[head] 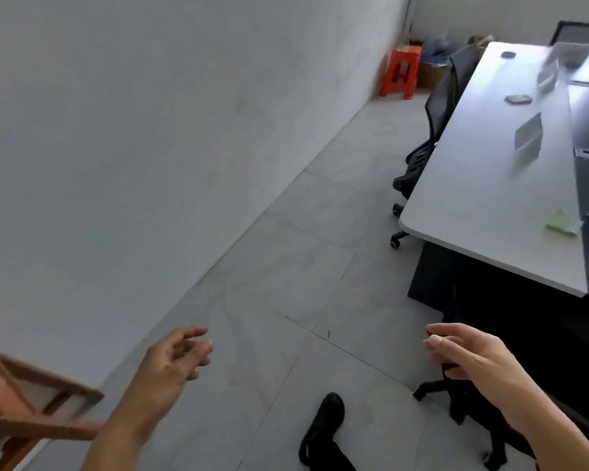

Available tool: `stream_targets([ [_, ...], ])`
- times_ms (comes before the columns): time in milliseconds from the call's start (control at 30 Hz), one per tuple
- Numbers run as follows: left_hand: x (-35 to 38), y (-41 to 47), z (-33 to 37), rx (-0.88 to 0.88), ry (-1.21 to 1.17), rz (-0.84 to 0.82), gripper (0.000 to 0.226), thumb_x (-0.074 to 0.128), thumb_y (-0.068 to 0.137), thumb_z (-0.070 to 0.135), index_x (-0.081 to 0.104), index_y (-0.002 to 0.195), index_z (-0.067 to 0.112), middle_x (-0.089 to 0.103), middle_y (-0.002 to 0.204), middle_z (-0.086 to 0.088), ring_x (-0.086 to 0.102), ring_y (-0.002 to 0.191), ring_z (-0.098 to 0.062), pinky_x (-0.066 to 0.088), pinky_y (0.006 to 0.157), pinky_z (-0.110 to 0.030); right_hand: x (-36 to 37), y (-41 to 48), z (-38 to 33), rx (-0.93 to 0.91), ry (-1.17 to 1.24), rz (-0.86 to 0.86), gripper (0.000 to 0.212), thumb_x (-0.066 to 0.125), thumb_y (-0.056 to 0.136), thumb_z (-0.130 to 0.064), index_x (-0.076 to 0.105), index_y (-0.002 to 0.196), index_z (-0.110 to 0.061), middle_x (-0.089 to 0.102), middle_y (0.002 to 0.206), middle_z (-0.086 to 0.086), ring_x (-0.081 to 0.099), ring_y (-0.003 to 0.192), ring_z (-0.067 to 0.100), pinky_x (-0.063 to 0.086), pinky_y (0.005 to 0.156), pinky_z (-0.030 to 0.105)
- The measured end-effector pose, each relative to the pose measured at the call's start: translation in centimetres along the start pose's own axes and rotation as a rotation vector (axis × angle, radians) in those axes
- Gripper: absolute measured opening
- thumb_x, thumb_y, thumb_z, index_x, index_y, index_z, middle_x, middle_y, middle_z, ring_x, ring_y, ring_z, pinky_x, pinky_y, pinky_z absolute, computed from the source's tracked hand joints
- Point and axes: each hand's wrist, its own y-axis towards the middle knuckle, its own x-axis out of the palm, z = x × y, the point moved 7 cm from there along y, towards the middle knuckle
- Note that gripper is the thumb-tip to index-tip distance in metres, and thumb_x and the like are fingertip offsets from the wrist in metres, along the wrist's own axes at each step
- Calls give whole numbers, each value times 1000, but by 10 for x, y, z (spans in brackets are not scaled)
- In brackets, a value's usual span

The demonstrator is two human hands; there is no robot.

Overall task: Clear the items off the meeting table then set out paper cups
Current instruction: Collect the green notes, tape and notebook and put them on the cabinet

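Both my hands, left (170,362) and right (466,355), hover over the floor (286,266), fingers loose, grasping nothing; one table (473,198) carries several blurred items.

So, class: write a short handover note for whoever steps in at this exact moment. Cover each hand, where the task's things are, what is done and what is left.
Left hand: open, empty, held over the floor.
Right hand: open, fingers loosely curled, holding nothing.
Meeting table: ahead to the right, out of touch with either hand. Still on it: a green paper near the close end, a card-like item mid-table, a small flat object, a dark item at the far end; all blurred.
Done: nothing cleared that shows.
Left: clear the table, set out paper cups; none in view.
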Motion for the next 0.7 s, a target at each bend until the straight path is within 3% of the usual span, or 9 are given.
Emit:
stream_targets([
  [200,28,138,49,-28,101,-150,18,64,91,10,66,109,13,71,97,-18,68,85,-26,51,70,-33,-3,121,-15,59,11,79,16,68,88,-24,70,104,-23,78,82,-4,74,76,10,52,66,29],
  [400,38,269,138,75,92,-94,15,63,91,11,68,105,17,73,92,-13,70,88,-26,53,71,-33,-9,240,-96,-11,-75,97,17,70,86,-30,68,103,-32,75,89,-7,70,81,8,46,65,20],
  [633,124,415,187,77,198,-430,16,64,91,10,67,105,18,72,96,-16,70,86,-26,53,70,-32,-47,322,-119,46,-26,289,21,68,88,-26,67,109,-28,74,99,-2,69,94,18,54,81,34],
  [700,144,463,211,109,220,-485,17,64,91,13,67,106,19,73,95,-13,71,87,-25,53,70,-32,-54,337,-108,115,3,371,24,68,89,-25,66,113,-23,73,100,-1,69,94,18,54,79,36],
])
